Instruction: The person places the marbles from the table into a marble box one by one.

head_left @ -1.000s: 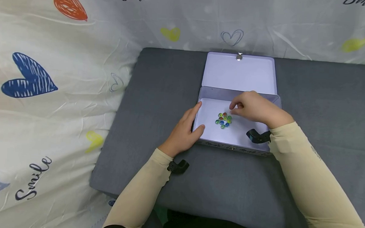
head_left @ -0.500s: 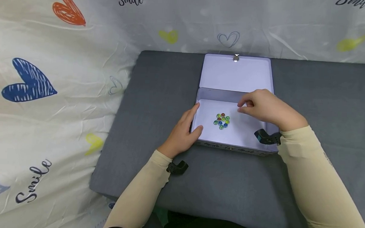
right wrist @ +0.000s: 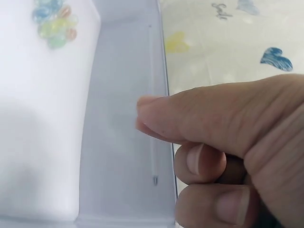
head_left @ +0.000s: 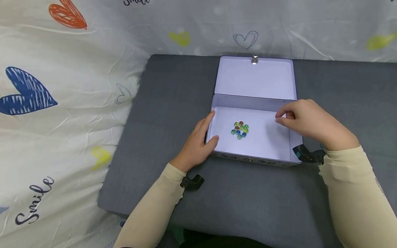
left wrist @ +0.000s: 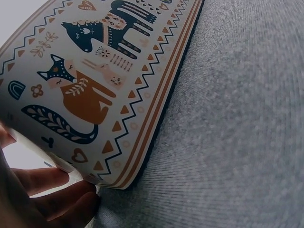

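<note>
A shallow box (head_left: 251,129), pale inside, lies with its lid (head_left: 256,78) folded back. Several glass marbles (head_left: 240,130), green, yellow, blue and red-brown, are clustered on its floor left of centre. My left hand (head_left: 196,144) rests at the box's left side, fingers fairly straight along the wall, thumb near the front corner. In the left wrist view those fingers (left wrist: 42,183) touch the box beside its printed fox-and-horse outside (left wrist: 99,90). Over the box's right end hovers my right hand (head_left: 311,122), thumb and forefinger tips together, other fingers curled. Nothing shows between them.
The box stands on a grey cloth-covered table (head_left: 172,130). A metal clasp (head_left: 254,60) sits at the lid's far edge. Behind and to the left hangs a pale curtain (head_left: 88,80) printed with hearts. Dark wrist devices (head_left: 192,182) are strapped to both forearms.
My right hand has moved right, away from the marbles to the box's right end. The left hand has stayed by the box's left side, and the marble cluster keeps its arrangement.
</note>
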The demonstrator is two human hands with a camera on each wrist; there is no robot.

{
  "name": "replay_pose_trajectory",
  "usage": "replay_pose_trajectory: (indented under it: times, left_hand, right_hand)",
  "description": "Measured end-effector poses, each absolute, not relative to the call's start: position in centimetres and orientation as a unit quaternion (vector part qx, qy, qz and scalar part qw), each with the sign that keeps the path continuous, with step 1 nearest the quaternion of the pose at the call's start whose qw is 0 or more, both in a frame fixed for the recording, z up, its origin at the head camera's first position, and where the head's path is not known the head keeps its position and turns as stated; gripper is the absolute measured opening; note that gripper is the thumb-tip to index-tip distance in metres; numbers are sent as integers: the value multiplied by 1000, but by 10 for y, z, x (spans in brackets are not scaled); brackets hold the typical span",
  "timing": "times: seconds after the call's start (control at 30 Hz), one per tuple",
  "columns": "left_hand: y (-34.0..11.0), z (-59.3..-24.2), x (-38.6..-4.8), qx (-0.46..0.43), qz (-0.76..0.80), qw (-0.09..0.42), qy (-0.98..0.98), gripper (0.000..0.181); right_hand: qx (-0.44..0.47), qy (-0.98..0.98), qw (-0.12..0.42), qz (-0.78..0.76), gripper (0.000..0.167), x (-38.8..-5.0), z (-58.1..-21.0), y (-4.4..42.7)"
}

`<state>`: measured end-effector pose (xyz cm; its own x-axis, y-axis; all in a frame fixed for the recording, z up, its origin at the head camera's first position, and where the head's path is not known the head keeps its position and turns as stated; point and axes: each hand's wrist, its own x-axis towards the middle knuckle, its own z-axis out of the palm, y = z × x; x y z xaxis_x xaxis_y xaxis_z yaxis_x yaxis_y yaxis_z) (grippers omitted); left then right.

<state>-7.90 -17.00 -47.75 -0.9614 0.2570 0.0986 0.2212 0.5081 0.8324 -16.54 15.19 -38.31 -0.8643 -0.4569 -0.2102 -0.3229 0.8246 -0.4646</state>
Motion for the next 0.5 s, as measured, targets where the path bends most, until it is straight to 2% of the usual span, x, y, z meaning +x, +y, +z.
replay_pose_trajectory:
  times: [0.2,0.5]
  left_hand:
    - [-170,-479,-79,137,477,19,868,76]
    - [-171,-478,-78,131,478,21,868,76]
  right_hand:
    - [-201,946,150,-207,16,-157,-380,173]
    - [-167,950,151,-216,28,-148,-380,196]
